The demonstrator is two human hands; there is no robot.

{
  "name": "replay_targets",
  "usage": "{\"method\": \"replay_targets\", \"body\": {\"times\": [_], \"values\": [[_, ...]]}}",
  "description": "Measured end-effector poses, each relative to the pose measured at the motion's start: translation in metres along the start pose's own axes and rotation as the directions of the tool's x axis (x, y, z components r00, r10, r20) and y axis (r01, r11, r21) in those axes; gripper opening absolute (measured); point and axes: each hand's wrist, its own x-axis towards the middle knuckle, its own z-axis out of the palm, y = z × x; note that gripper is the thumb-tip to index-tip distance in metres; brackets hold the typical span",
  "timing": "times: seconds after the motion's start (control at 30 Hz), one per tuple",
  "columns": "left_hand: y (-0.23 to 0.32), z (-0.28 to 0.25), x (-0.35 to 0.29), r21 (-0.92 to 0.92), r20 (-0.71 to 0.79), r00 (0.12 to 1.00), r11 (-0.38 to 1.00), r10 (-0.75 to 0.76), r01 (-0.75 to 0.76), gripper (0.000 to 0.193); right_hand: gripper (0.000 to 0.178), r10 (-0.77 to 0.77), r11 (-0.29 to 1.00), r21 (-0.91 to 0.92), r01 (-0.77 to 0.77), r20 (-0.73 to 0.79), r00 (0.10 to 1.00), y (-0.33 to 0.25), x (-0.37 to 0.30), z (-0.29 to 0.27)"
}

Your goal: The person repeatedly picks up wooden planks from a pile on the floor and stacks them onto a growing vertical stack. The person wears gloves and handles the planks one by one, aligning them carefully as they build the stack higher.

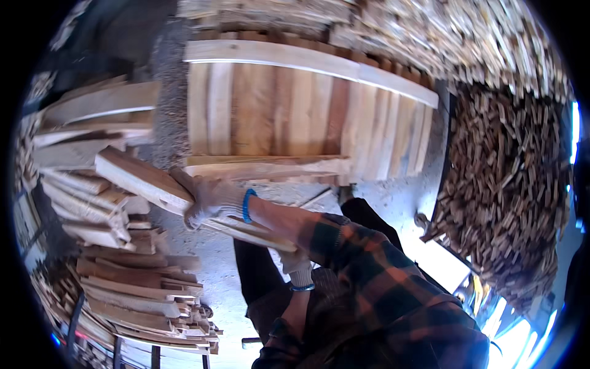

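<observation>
A long wooden plank (pixel 144 179) slants from the upper left down toward my body. My right hand (pixel 215 200), in a pale knit glove with a blue band at the wrist, is closed around its middle. Gloved as well, my left hand (pixel 296 263) is at the plank's near end, close to my legs; its fingers are partly hidden. Just beyond the plank lies a stack of boards (pixel 270 111) set side by side, with one light board (pixel 270 53) across its far edge and another (pixel 264 167) along its near edge.
Piles of rough planks stand at the left (pixel 98 104) and lower left (pixel 132 295). A big heap of short wood pieces (pixel 504 190) fills the right, and stacked pale wood (pixel 442 37) lines the back. My legs (pixel 258 270) stand close to the board stack.
</observation>
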Motion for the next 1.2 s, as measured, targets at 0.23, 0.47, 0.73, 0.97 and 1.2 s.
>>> {"method": "replay_targets", "body": {"times": [0.23,0.47,0.73,0.97,1.2], "values": [[0.083,0.015,0.043,0.314,0.270,0.888,0.838,0.372,-0.447,0.097,0.092,0.202,0.916,-0.238,-0.323,-0.421,0.884,0.197,-0.201,-0.090],[0.128,0.058,0.174,0.808,0.500,0.734,0.057,0.460,-0.586,0.112,0.084,0.088,0.613,-0.534,-0.582,-0.685,0.723,0.379,-0.318,-0.140],[0.095,0.075,0.225,0.773,0.610,0.665,-0.138,0.432,-0.619,0.106,0.085,0.294,0.566,-0.533,-0.629,-0.583,0.758,0.476,-0.303,-0.161],[0.097,0.075,0.230,0.760,0.631,0.645,-0.178,0.431,-0.625,0.109,0.067,0.506,0.492,-0.720,-0.489,-0.220,0.834,0.440,-0.316,-0.241],[0.102,0.068,0.219,0.824,0.549,0.731,-0.115,0.406,-0.555,0.102,0.072,0.124,0.773,-0.383,-0.505,-0.690,0.713,0.440,-0.303,-0.201]]}}
